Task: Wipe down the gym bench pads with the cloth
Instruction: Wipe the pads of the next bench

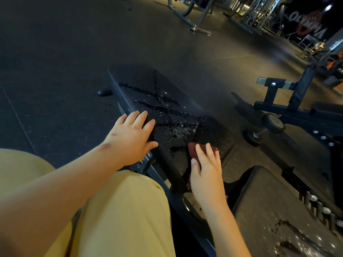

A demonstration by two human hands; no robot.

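Note:
A long black bench pad (157,93) stretches away from me, covered with lines of water droplets. My left hand (131,138) rests flat on its left edge with fingers straight. My right hand (206,171) presses a dark red cloth (194,151) onto the near right part of the pad, fingers straight on top of it. Part of the cloth is hidden under my palm. A second black pad (274,210) lies at the lower right, also wet with droplets.
My leg in yellow trousers (120,219) fills the lower left. Another bench frame with small wheels (274,123) stands to the right. Grey machine frames (196,13) and racks stand at the back on the dark rubber floor (55,62).

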